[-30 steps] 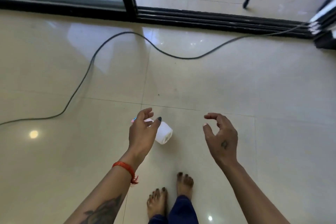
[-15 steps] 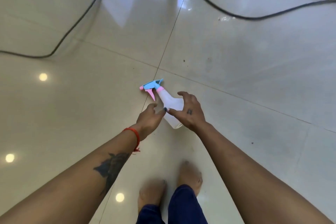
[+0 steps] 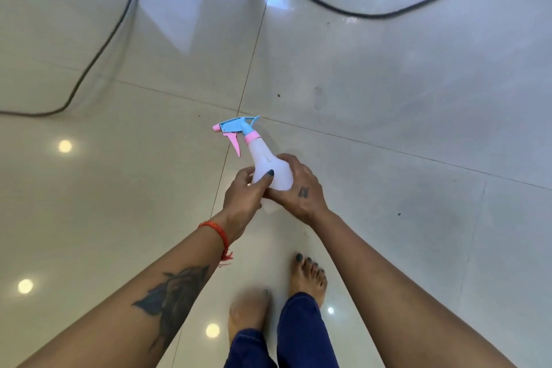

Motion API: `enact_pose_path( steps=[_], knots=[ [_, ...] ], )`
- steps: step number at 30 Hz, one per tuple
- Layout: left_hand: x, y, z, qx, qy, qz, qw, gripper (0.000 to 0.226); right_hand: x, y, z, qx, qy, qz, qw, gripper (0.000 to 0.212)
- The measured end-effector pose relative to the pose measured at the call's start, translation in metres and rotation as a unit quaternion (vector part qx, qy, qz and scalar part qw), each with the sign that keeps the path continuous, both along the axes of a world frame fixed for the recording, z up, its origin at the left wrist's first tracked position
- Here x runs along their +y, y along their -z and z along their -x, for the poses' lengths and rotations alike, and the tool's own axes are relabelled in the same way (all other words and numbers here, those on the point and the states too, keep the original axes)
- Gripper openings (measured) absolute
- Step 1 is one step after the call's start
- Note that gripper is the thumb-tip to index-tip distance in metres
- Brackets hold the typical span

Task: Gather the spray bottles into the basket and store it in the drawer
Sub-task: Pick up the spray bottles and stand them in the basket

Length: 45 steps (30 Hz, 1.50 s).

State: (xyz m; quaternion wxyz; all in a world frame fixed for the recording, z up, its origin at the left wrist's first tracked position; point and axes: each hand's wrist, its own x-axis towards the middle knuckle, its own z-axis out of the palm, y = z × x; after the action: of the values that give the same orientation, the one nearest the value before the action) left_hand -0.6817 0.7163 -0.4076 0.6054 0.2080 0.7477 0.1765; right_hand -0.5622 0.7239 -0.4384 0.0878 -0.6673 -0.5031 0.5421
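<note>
And up it came! A second before, the spray bottle had been lying on its side on the floor tiles, just ahead of the bare feet, with both hands spread open in the air above it. Half a second later they had dropped onto it, and at this point it was off the floor, carried between the two. The left hand was wrapped round the white body from its side, a dark-nailed thumb laid across the front; the right hand cupped the base and far side, fingers curled snug against the plastic. Both were closed on the bottle, no daylight between palm and plastic that I could make out.

The bottle pointed away from the person, its blue and pink trigger head out front and clear of both hands. The black cable snaked across the floor well beyond, untouched.

So one bottle was in hand, I'd say, and the pick-up part looked done. Neither basket nor drawer showed anywhere in view, though, so the carry to the basket looked to be next, and most of the job seemed yet to come.
</note>
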Motion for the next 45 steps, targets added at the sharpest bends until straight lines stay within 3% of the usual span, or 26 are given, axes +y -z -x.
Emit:
enact_pose_path(
  steps=[6,14,21,32,40,45],
  knots=[
    [0.005,-0.077,-0.027,-0.029,0.083,-0.056,0.995,0.052,-0.021,-0.083,-0.035,0.021,0.113,-0.080,0.990,0.073],
    [-0.015,-0.193,-0.093,-0.159,0.216,-0.087,0.959,0.069,-0.079,-0.204,-0.102,0.036,0.264,-0.170,0.949,0.075],
    [-0.059,-0.277,-0.180,-0.250,0.365,-0.093,0.892,0.059,-0.166,-0.294,-0.168,0.021,0.400,-0.247,0.883,0.076],
    [-0.226,-0.350,-0.328,-0.279,0.558,-0.184,0.760,0.064,-0.370,-0.385,-0.265,0.069,0.567,-0.311,0.759,0.065],
    [-0.387,-0.379,-0.396,-0.287,0.635,-0.229,0.680,0.064,-0.521,-0.428,-0.311,-0.003,0.688,-0.317,0.653,0.051],
    [-0.478,-0.392,-0.428,-0.274,0.680,-0.245,0.634,0.082,-0.597,-0.446,-0.337,-0.149,0.717,-0.278,0.622,0.054]
  ],
)
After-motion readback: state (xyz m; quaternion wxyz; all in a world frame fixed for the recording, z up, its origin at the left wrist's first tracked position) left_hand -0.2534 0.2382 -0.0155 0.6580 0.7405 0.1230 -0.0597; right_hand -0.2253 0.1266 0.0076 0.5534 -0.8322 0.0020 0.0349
